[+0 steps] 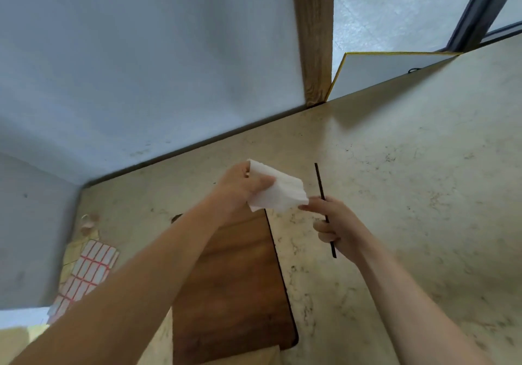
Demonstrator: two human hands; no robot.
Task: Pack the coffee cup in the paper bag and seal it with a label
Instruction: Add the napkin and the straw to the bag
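left hand [240, 188] closed around a white folded napkin [278, 193], thumb on top, held above the counter [395, 181]. right hand [336, 223] just beside it at 3 o'clock, fingers curled around a thin dark stick [324, 209], probably a straw or stirrer, tilted slightly off vertical; its index fingertip touches the napkin's right edge. under the left forearm: brown wooden board [240, 280] lying flat on the counter. label sheets [90, 263], white with red grid, at 8 o'clock of the hands against the wall [127, 68]. tan paper at the 6 o'clock frame edge may be the paper bag [268, 357], can't confirm. coffee cup not visible. frame blurred.
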